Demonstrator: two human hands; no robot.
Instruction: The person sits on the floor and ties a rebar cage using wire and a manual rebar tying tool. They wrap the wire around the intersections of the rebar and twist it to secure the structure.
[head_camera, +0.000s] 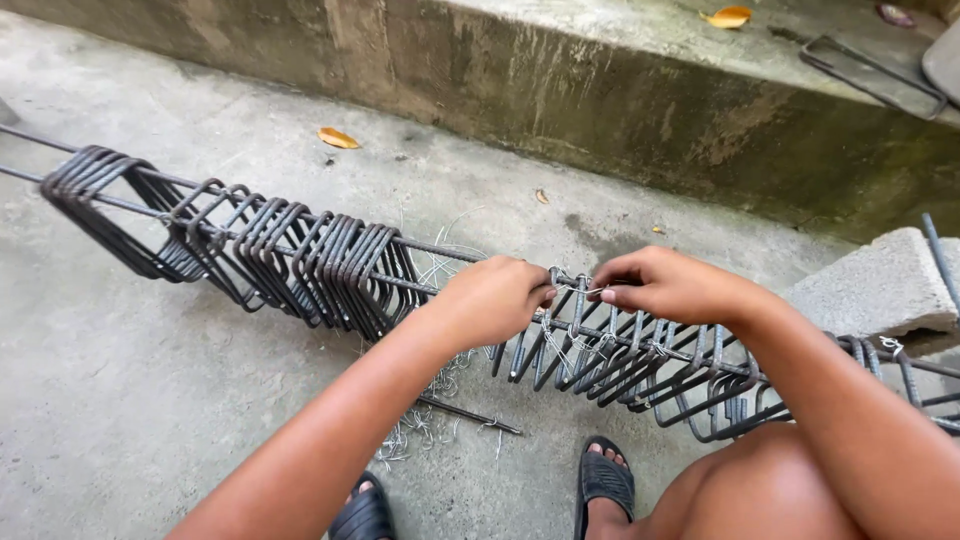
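Both hands pinch thin tie wire (575, 290) at a stirrup (575, 325) on the rebar (440, 252), left hand (495, 298) bracing, right hand (660, 285) pinching; advise twisting snug, square to the bar.

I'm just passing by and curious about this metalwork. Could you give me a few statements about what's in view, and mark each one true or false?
1. Both hands meet at a thin wire on the rebar cage. True.
2. The left hand holds a hammer. False: no hammer is in view; its fingers pinch at the wire.
3. Loose wire pieces lie on the concrete floor. True.
4. The person wears boots. False: dark open sandals.
5. The right hand rests on the concrete block. False: it is at the wire.
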